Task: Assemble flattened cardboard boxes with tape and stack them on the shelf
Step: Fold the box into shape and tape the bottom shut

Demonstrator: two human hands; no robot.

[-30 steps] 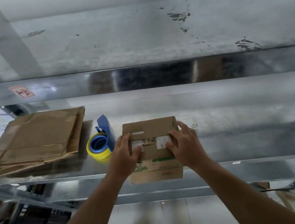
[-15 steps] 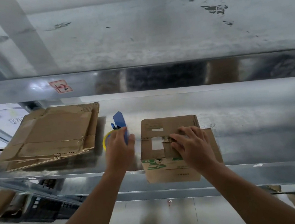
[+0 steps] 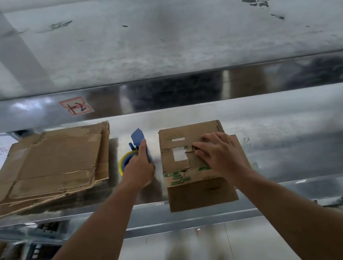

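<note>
A small brown cardboard box (image 3: pixel 177 137) with green print stands on the metal shelf (image 3: pixel 291 140), its front hanging over the shelf edge. My right hand (image 3: pixel 218 154) lies flat on its top flaps, fingers spread, pressing them down. To its left lies a blue tape dispenser (image 3: pixel 137 137) with a yellow tape roll (image 3: pixel 125 158). My left hand (image 3: pixel 140 170) is closed around the dispenser's handle. Further left, a stack of flattened cardboard boxes (image 3: pixel 51 165) lies on the same shelf.
An upper metal shelf (image 3: pixel 158 37) runs across above, its front beam carrying a red-bordered label (image 3: pixel 77 106). Below the shelf edge, more cardboard and dark crates (image 3: pixel 15 255) show at lower left. The floor (image 3: pixel 177 253) lies beneath.
My left hand left the box, moved left and took hold of the tape dispenser. My right hand shifted to the middle of the box top and holds the flaps alone.
</note>
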